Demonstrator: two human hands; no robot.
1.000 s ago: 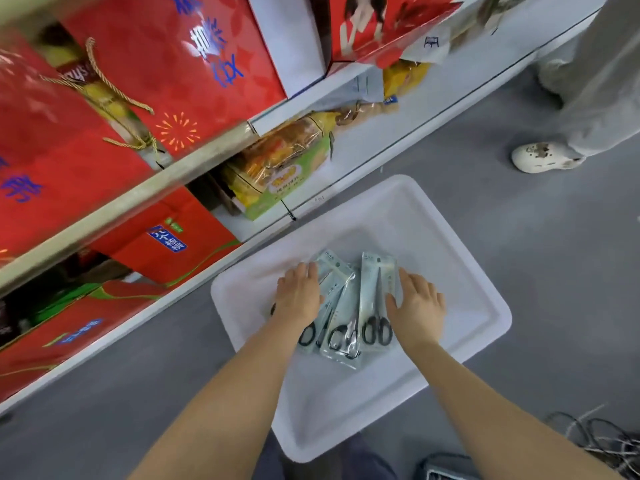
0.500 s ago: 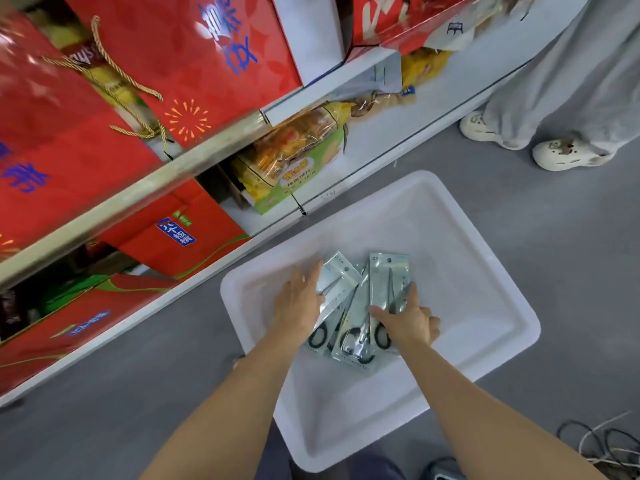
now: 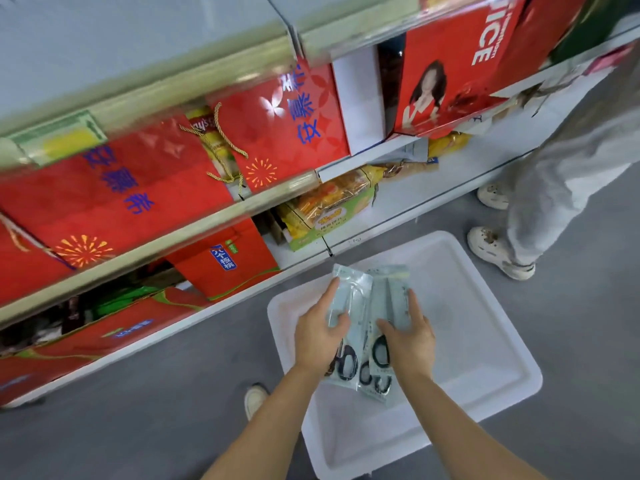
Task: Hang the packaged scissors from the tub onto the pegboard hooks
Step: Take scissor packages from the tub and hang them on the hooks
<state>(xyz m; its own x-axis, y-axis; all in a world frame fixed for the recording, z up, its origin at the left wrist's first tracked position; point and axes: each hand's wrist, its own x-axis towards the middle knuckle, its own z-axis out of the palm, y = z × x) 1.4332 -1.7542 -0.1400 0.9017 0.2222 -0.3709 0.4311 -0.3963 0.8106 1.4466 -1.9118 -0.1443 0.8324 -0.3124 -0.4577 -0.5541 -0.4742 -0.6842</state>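
Grey floor is carrying the white tub beneath my grips; my left hand and right hand are both clasping the packaged scissors between them.

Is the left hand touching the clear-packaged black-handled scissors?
Touching. The head view shows the left hand with its thumb over the clear-packaged black-handled scissors, fingers along the edge.

White letters "ICE" on the red poster box, blue Chinese characters on the red gift boxes, small blue label on a lower red box, unreadable at this size
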